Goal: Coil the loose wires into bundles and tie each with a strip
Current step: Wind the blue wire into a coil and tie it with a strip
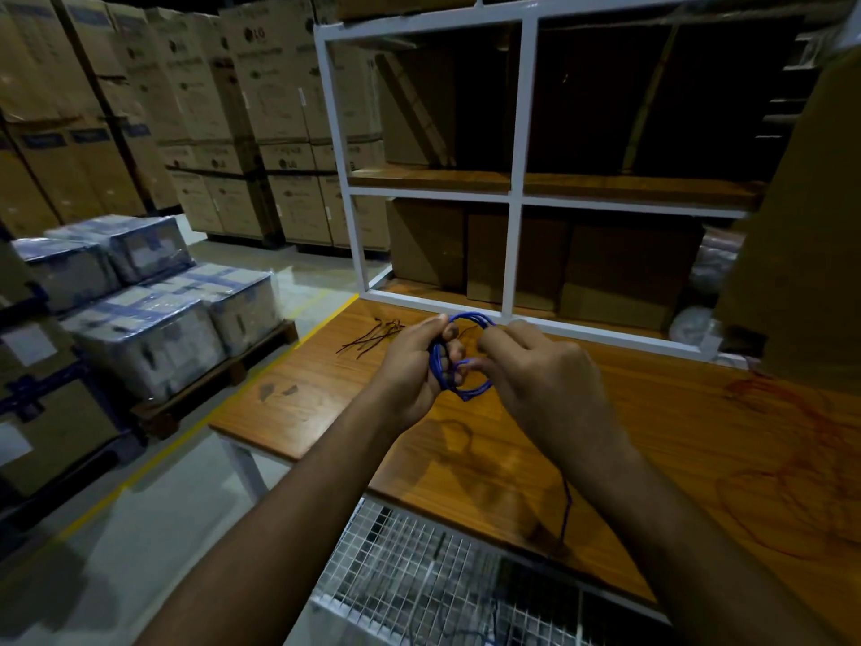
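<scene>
Head view: a coil of blue wire (461,356) is held above the wooden table (326,403), in front of a white shelf frame (515,254). The left hand (412,370) is clenched round the gathered loops on their left side, fingers curled through the ring. The right hand (536,380) is closed with its fingertips pinched at the coil's right edge; whether a strip or only the wire is pinched cannot be told. A loose tail of the wire (566,510) is seen hanging below the right wrist towards the table edge. A small heap of dark tie strips (372,338) lies on the table just beyond the left hand, and a tangle of red wire (792,468) is spread on the table at the right. The wire is judged light, thin and springy, so the loops are likely to open if released; hold is best kept where all turns cross, with the strip applied beside that grasp.
</scene>
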A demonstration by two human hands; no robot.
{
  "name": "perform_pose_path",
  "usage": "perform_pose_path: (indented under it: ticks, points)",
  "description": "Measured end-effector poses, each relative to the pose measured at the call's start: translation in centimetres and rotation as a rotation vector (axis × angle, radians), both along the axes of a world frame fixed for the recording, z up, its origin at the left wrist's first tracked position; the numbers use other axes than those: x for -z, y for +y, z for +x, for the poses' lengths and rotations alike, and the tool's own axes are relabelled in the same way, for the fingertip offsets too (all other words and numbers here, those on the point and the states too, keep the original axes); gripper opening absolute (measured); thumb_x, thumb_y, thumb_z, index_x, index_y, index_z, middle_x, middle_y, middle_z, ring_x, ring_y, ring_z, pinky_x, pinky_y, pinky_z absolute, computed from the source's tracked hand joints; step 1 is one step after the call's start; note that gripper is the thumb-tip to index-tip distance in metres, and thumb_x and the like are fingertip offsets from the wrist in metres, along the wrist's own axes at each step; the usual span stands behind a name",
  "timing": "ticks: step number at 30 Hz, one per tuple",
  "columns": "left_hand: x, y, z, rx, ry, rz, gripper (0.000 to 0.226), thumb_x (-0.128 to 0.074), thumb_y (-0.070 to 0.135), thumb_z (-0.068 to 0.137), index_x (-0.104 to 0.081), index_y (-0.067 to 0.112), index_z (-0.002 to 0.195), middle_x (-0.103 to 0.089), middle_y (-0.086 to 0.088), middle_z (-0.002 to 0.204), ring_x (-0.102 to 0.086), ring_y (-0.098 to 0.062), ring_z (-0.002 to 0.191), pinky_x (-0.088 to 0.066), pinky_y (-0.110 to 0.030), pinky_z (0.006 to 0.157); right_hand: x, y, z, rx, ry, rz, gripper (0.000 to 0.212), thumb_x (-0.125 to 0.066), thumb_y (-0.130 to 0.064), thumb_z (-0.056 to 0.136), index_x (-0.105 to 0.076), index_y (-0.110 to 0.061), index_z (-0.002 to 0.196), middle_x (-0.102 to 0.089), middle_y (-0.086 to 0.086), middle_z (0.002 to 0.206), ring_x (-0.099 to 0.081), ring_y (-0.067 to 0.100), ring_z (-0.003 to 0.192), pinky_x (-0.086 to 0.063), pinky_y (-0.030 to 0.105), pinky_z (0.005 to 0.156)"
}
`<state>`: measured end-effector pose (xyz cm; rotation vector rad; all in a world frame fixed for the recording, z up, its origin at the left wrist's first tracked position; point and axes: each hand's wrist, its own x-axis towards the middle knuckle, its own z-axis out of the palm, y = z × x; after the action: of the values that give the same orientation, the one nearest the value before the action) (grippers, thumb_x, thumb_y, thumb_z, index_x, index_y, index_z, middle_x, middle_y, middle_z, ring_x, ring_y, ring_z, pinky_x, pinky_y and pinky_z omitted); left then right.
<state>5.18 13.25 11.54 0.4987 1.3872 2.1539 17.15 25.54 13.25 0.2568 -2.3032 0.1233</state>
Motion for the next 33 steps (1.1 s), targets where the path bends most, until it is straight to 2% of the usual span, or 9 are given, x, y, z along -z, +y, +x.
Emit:
perform_pose_path:
  ticks: [4,7,11,15,18,21,27,31,33]
  points:
    - [-0.2,0.0,0.3,0.084,-0.114,0.042,0.031,-0.035,0.028,0.106,-0.047,0.014,0.080,-0.042,0.002,0.058,-0.036,-0.010,0.041,-0.027,-0.020,0.042,0.5,1.5,-1.5,0.025,-0.312,-0.420,0.024,-0.062,-0.047,0.089,-0.063,-0.024,0.084,-0.059,-0.009,0.074,-0.052,0.007,0.064,-0.043,0.024,0.056]
    - [-0.1,-0.2,0.2,0.131,-0.183,0.098,0.031,-0.035,0.028,0.105,-0.046,0.014,0.080,-0.039,0.004,0.055,-0.030,-0.006,0.036,-0.018,-0.020,0.040,-0.2,3.2,-1.2,-0.280,-0.702,-0.710,0.009,-0.061,-0.025,0.096,-0.070,-0.028,0.097,-0.065,-0.005,0.082,-0.058,0.006,0.072,-0.051,0.026,0.068]
    - [-0.1,-0.3,0.5,0.225,-0.172,0.041,0.030,-0.036,0.027,0.105,-0.046,0.014,0.080,-0.034,0.005,0.055,-0.027,-0.003,0.036,-0.016,-0.018,0.039,-1.1,4.3,-1.7,-0.160,-0.415,-0.610,0.016,-0.067,-0.014,0.092,-0.072,-0.025,0.101,-0.069,-0.009,0.083,-0.065,0.003,0.069,-0.054,0.019,0.062]
    - [-0.3,-0.4,0.9,0.296,-0.191,0.002,0.027,-0.037,0.026,0.105,-0.048,0.013,0.084,-0.038,0.004,0.059,-0.030,-0.003,0.039,-0.020,-0.015,0.036,-1.1,4.7,-3.4,-0.062,-0.149,-0.369,0.011,-0.066,-0.036,0.089,-0.071,-0.026,0.091,-0.065,-0.014,0.082,-0.057,0.001,0.070,-0.044,0.021,0.058]
    - [-1.0,-1.1,0.7,0.367,-0.218,0.021,0.032,-0.038,0.030,0.104,-0.051,0.013,0.079,-0.037,0.007,0.055,-0.030,-0.003,0.038,-0.020,-0.016,0.037,-0.4,5.3,-4.3,0.116,-0.173,-0.343,0.047,-0.049,-0.066,0.085,-0.068,-0.024,0.076,-0.060,-0.009,0.068,-0.053,0.006,0.062,-0.042,0.028,0.051]
    - [-1.5,-1.5,0.6,0.382,-0.242,0.021,0.037,-0.036,0.031,0.104,-0.051,0.014,0.075,-0.032,0.008,0.051,-0.027,-0.004,0.037,-0.019,-0.017,0.036,0.6,5.3,-4.8,0.133,-0.356,-0.549,0.071,-0.034,-0.079,0.079,-0.067,-0.018,0.065,-0.061,-0.003,0.059,-0.052,0.011,0.054,-0.042,0.033,0.053]
    - [-2.2,-2.3,-0.5,0.213,-0.233,0.139,0.038,-0.035,0.031,0.104,-0.047,0.017,0.071,-0.029,0.009,0.050,-0.026,-0.005,0.037,-0.015,-0.019,0.037,5.5,7.9,-3.5,-0.324,-0.935,-1.198,0.026,-0.055,-0.034,0.098,-0.063,-0.013,0.084,-0.058,0.002,0.079,-0.051,0.019,0.077,-0.043,0.033,0.073]
    - [-2.4,-2.7,-1.4,0.123,-0.167,0.131,0.039,-0.034,0.032,0.106,-0.048,0.018,0.072,-0.029,0.009,0.051,-0.025,-0.005,0.038,-0.018,-0.019,0.035,9.3,8.0,-1.8,-0.418,-0.929,-1.654,0.017,-0.067,-0.008,0.086,-0.064,-0.004,0.102,-0.064,0.013,0.088,-0.065,0.023,0.083,-0.056,0.033,0.071]
    - [-2.2,-2.3,-1.4,0.080,-0.119,0.113,0.038,-0.032,0.032,0.107,-0.046,0.018,0.074,-0.029,0.009,0.051,-0.024,-0.005,0.038,-0.018,-0.019,0.035,9.7,6.2,-1.5,-0.307,-0.835,-1.695,0.015,-0.062,0.000,0.088,-0.060,0.000,0.103,-0.065,0.017,0.088,-0.072,0.027,0.079,-0.061,0.042,0.072]
